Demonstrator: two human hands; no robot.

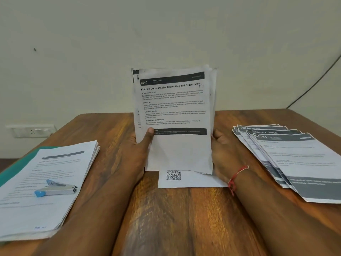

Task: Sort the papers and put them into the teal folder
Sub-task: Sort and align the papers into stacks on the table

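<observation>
I hold a bundle of printed papers upright over the middle of the wooden table. My left hand grips its left edge, thumb on the front sheet titled "Kitchen Consumables Restocking and Organization". My right hand grips the right edge, fingers hidden behind the sheets. A sheet with a QR code lies flat beneath the bundle. On the left, a stack of papers lies on the teal folder, of which only a strip shows. A fanned pile of papers lies on the right.
A silver and blue stapler rests on top of the left stack. The wooden table meets a pale wall at the back. A wall socket sits low on the left, and a dark cable runs down the wall on the right.
</observation>
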